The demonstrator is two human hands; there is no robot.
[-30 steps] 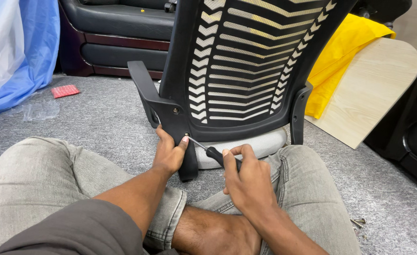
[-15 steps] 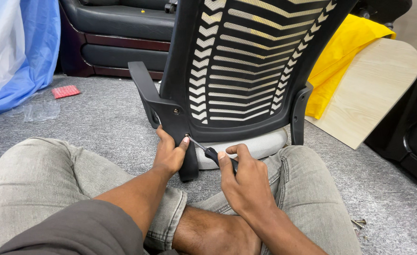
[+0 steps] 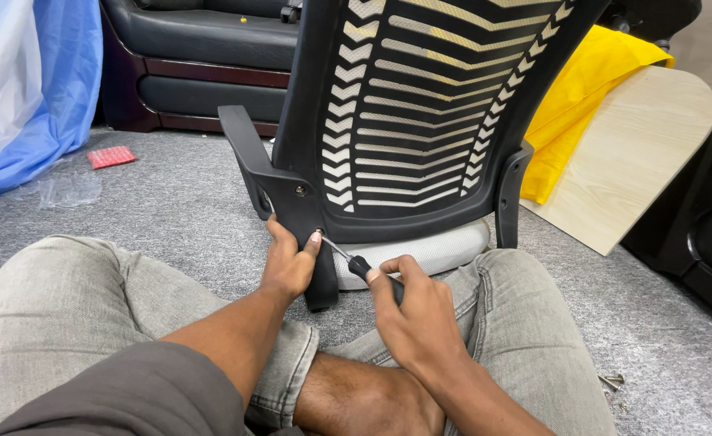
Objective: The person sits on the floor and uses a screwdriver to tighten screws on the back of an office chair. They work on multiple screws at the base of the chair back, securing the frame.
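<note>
While the black armrest bracket [image 3: 312, 242] of the office chair [image 3: 408, 121] is gripped by the left hand [image 3: 290, 262], a black-handled screwdriver [image 3: 354, 262] is clamped in the right hand [image 3: 411, 319]. Its tip is set at the lower screw [image 3: 318, 234], just beside the left thumb. The chair stands on grey carpet [image 3: 170, 202], between the crossed legs and a black sofa [image 3: 203, 56]. Loose screws [image 3: 611, 379] lie at right.

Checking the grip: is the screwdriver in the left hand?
No, the right hand grips the screwdriver; the left hand steadies the chair bracket.
</note>
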